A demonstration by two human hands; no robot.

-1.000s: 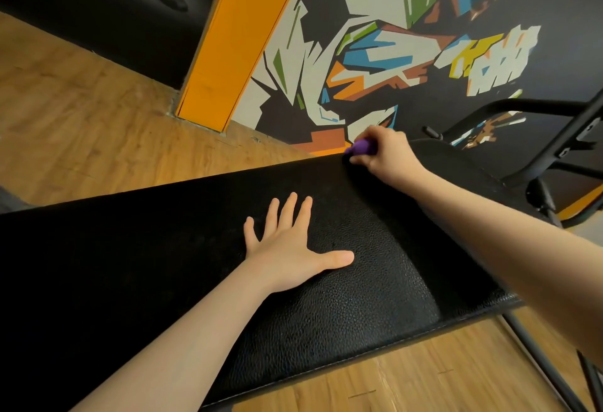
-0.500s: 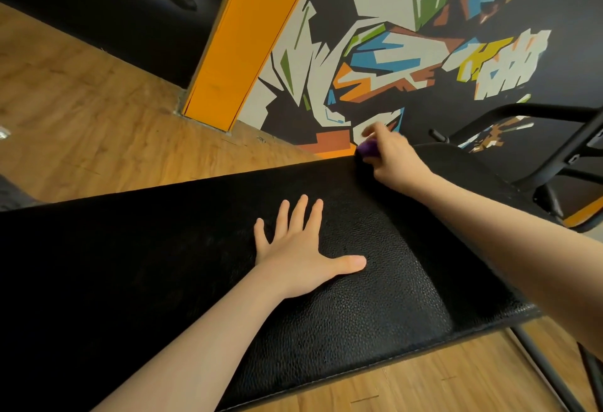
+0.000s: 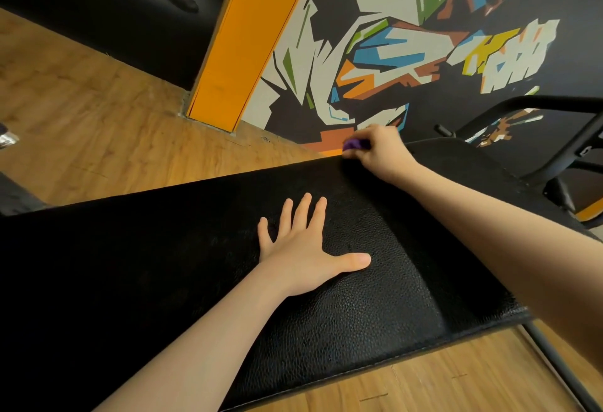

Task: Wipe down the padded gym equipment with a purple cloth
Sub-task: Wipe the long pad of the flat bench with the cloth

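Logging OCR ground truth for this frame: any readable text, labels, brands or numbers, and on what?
None readable.
Mural wall: blocky white and yellow shapes at upper right look like stylised lettering, too abstract and skewed to read.
Black padded bench: no label or brand showing.
Purple cloth in the right hand: no tag visible.
Metal frame: a small light mark on it, too small to read.

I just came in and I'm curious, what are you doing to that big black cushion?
A person is cleaning a padded black bench. The right hand holds a bunched purple cloth against the bench's far edge, near the painted wall. The left hand lies flat, fingers spread, on the middle of the pad. Most of the cloth is hidden inside the fist.
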